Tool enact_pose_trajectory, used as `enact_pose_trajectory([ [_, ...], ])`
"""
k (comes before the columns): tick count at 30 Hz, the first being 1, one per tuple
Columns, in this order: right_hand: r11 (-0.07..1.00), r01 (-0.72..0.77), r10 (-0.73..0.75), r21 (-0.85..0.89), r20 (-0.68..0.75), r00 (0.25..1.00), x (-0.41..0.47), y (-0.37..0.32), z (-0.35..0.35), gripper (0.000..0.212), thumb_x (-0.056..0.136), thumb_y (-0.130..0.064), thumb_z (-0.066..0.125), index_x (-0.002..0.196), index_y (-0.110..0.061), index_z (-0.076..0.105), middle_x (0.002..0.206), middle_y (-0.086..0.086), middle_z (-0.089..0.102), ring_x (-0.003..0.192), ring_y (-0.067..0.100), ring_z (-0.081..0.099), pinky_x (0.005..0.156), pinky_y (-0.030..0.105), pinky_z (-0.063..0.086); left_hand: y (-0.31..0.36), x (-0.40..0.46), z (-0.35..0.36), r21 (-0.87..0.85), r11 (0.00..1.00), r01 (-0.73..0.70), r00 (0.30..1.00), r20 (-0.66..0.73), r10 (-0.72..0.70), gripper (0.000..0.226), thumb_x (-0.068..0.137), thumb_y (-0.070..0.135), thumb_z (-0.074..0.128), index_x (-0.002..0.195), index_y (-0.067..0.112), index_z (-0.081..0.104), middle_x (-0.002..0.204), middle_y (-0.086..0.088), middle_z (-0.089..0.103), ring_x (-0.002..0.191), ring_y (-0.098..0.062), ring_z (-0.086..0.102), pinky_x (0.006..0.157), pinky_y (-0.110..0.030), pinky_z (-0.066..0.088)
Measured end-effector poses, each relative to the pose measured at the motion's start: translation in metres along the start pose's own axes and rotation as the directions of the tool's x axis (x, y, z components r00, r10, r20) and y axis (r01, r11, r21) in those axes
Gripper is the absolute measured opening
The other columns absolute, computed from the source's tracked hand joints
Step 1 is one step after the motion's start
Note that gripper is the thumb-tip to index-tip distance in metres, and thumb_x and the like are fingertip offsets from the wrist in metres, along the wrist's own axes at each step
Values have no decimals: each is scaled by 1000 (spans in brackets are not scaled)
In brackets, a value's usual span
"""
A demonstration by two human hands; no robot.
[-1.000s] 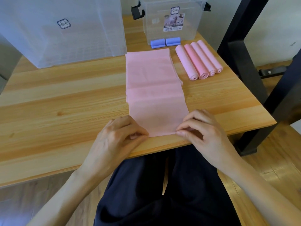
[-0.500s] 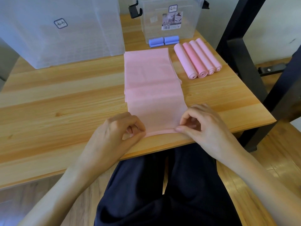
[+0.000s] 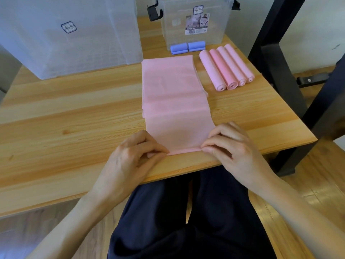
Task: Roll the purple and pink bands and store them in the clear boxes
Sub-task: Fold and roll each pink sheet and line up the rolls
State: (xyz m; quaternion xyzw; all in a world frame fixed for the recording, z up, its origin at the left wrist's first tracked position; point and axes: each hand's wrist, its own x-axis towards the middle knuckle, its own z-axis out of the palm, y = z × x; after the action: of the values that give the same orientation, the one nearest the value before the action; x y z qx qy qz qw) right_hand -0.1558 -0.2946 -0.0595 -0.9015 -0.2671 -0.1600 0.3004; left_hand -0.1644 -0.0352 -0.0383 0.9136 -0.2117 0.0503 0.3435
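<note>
A flat pink band lies lengthwise on the wooden table, its near end turned into a thin roll. My left hand pinches that roll's left end; my right hand pinches its right end. Several finished pink rolls lie side by side at the back right. Two purple rolls sit in front of the small clear box. A large clear box stands at the back left.
A black metal frame rises just beyond the table's right edge. My dark-trousered lap is under the near edge. Wooden floor shows on both sides.
Both hands lifted the band's near edge and folded it over into a narrow first roll; the fingers curled tighter on its ends.
</note>
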Motion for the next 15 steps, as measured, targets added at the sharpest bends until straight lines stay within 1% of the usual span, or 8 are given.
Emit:
enact_pose_trajectory([
  [2, 999, -18, 21, -37, 68, 997, 3, -1, -4, 24, 97, -30, 52, 87, -16, 68, 88, -8, 55, 88, 15, 46, 84, 32, 36, 1, 2, -3, 6, 1000, 12, 999, 42, -12, 14, 94, 33, 60, 95, 31, 73, 94, 17, 60, 90, -12, 60, 78, -20, 46],
  [4, 996, -72, 78, -47, 137, 988, 5, -3, -8, 25, 97, -35, 47, 84, -22, 63, 88, -15, 52, 90, 11, 41, 85, 29, 31, 3, 3, -6, 15, 1000, 18, 996, 82, -19, 13, 94, 34, 59, 94, 33, 72, 91, 17, 61, 90, -9, 59, 78, -17, 44],
  [6, 990, -133, 140, -53, 165, 976, 7, -7, -10, 18, 96, -35, 53, 83, -26, 62, 86, -18, 50, 89, 7, 37, 83, 26, 27, 4, 5, -9, 10, 999, 48, 994, 96, -49, 10, 93, 34, 60, 91, 35, 70, 89, 15, 63, 90, -9, 59, 77, -19, 45],
  [8, 984, -167, 174, -64, 127, 977, 8, -9, -8, 8, 90, -31, 64, 83, -25, 63, 84, -19, 51, 87, 6, 36, 81, 26, 27, 5, 6, -8, 24, 999, 48, 997, 67, -49, 7, 91, 30, 63, 91, 33, 70, 87, 15, 62, 88, -8, 59, 76, -21, 46],
  [10, 983, -171, 174, -67, 50, 983, 8, -10, -6, 10, 85, -31, 68, 85, -22, 64, 84, -17, 51, 87, 8, 39, 81, 29, 31, 5, 8, -5, 106, 994, -21, 1000, 8, 20, 6, 91, 30, 64, 92, 28, 70, 87, 16, 59, 83, -6, 57, 78, -24, 45],
  [12, 990, -124, 124, -74, 7, 992, 5, -8, -4, 14, 85, -31, 67, 83, -17, 66, 85, -15, 52, 87, 10, 41, 79, 31, 35, 4, 8, -2, 189, 979, -80, 996, -20, 85, 10, 94, 30, 62, 91, 25, 70, 88, 15, 58, 80, -5, 55, 78, -30, 45],
  [13, 992, -89, 89, -85, -6, 996, 3, -6, -3, 16, 88, -30, 66, 82, -15, 67, 84, -13, 53, 86, 11, 41, 79, 32, 36, 2, 7, -1, 221, 970, -105, 993, -25, 113, 11, 94, 28, 61, 91, 23, 70, 88, 14, 58, 79, -8, 55, 76, -32, 44],
  [15, 995, -25, 23, -101, -21, 1000, -3, -1, -2, 22, 93, -31, 61, 84, -13, 70, 84, -9, 56, 85, 15, 45, 77, 34, 37, 0, 4, 0, 250, 959, -133, 989, -27, 144, 13, 92, 28, 60, 92, 21, 71, 90, 11, 61, 79, -10, 56, 75, -32, 42],
])
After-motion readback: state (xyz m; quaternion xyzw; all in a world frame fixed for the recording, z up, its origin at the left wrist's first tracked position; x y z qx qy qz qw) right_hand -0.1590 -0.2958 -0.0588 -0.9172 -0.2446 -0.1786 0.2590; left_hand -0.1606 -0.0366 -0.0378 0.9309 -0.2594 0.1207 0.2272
